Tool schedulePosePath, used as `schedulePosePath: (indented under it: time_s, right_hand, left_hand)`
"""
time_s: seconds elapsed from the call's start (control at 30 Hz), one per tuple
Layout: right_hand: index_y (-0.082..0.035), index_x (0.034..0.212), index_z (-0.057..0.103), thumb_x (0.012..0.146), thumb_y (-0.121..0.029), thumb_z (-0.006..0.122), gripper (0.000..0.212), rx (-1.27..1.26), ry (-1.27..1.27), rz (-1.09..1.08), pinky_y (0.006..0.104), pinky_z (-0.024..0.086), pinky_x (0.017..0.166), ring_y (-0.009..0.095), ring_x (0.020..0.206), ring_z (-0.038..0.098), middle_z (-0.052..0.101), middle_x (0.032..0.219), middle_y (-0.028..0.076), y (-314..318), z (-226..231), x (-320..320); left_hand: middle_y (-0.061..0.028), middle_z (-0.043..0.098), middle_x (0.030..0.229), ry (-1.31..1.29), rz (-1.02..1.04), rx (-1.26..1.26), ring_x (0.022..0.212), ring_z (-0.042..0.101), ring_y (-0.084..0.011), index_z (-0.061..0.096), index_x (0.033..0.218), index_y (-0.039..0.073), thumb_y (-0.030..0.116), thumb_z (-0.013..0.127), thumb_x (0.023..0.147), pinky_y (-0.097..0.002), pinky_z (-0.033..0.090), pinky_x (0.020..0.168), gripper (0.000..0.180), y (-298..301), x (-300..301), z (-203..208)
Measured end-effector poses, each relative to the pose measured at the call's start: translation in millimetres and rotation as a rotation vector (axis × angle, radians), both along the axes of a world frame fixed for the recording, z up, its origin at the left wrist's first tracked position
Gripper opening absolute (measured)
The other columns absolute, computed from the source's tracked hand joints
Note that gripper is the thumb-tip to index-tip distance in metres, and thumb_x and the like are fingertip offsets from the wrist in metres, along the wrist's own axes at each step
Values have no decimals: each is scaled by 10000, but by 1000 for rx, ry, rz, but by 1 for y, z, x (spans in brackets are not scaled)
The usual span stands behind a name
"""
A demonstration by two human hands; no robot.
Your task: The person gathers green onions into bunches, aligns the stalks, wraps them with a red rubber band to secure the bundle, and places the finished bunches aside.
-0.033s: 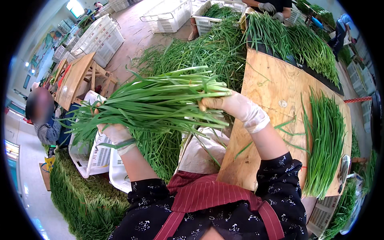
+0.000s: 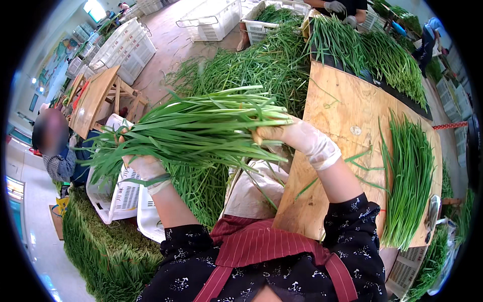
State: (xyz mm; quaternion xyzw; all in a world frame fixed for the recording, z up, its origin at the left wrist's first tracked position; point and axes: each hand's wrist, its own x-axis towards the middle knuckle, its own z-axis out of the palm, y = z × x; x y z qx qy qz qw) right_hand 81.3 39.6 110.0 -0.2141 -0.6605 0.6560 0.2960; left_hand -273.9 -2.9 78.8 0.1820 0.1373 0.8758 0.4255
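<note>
A loose bunch of garlic chives [image 2: 196, 126] stretches level between my hands, above my lap, with pale stem ends to the right and leaf tips to the left. My left hand [image 2: 144, 166], in a thin whitish glove, is closed round the leafy end; leaves cover part of its fingers. Gloved the same way, my right hand [image 2: 292, 135] grips the stem end, thumb toward me. On the wooden board [image 2: 337, 110] to my right lies a neat row of chives [image 2: 408, 181], with a few stray leaves beside it.
A big heap of loose chives [image 2: 241, 68] lies ahead. White crates [image 2: 123, 199] stand at my left, near stacked chives [image 2: 105, 241]. A co-worker's gloved hands [image 2: 342, 12] are over chives at the far right. Another person [image 2: 55, 141] sits at the left. Scissors [image 2: 431, 214] lie at the board's right edge.
My right hand has shifted very slightly right and down with the stem ends. The upper leaves of the bunch sit a little lower. My left hand stays in place.
</note>
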Motion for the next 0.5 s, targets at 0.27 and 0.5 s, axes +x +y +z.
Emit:
schedulePosePath:
  time_s: [0.27,0.5]
  right_hand:
    - [5,936,613,892,-196,523,225,-66,313,-135,227,468,661,114,701,558,610,854,67,-26,-25,80]
    - [-53,1003,559,872,-192,575,192,804,-302,-1245,264,480,738,128,719,550,595,837,50,9,-2,143]
  left_hand:
    - [-41,585,913,113,111,-77,863,545,-178,563,917,79,252,445,880,-333,430,823,213,0,-11,-9]
    - [-66,590,864,100,-12,109,831,555,-203,569,875,63,203,484,850,-352,439,827,166,-1,-33,-9]
